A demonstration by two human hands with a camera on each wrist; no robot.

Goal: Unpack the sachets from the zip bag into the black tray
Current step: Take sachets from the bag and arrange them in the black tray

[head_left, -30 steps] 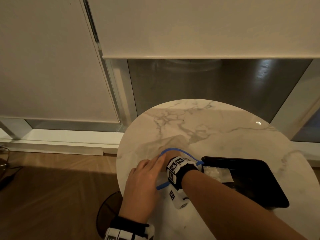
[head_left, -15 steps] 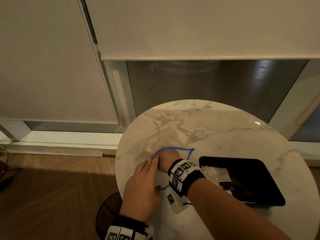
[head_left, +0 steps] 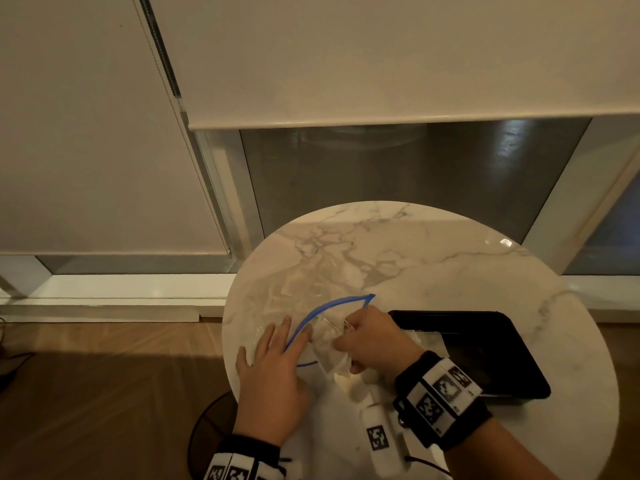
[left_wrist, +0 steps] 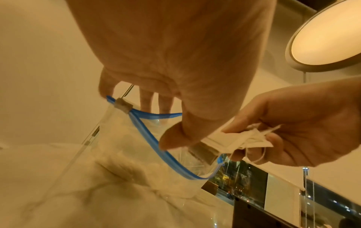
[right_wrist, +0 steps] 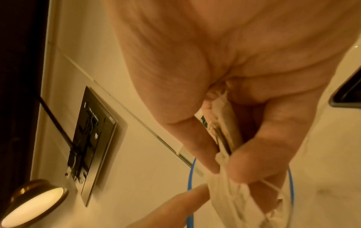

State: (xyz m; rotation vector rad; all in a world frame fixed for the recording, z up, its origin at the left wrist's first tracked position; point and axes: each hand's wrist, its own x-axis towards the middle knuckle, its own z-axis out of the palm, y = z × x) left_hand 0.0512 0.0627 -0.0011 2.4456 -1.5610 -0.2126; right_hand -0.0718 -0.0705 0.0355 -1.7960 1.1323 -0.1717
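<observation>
Marble table (head_left: 433, 271), far half bare

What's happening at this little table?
A person is emptying a zip bag on a marble table. The left hand holds the bag's blue-edged mouth open while the right hand pinches a bunch of white sachets just outside it. The black tray beside them already holds at least one sachet.

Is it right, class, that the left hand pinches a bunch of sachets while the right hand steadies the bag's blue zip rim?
No, the hands are swapped. In the left wrist view the right hand pinches the sachets, while the left hand steadies the bag's blue zip rim.
</observation>
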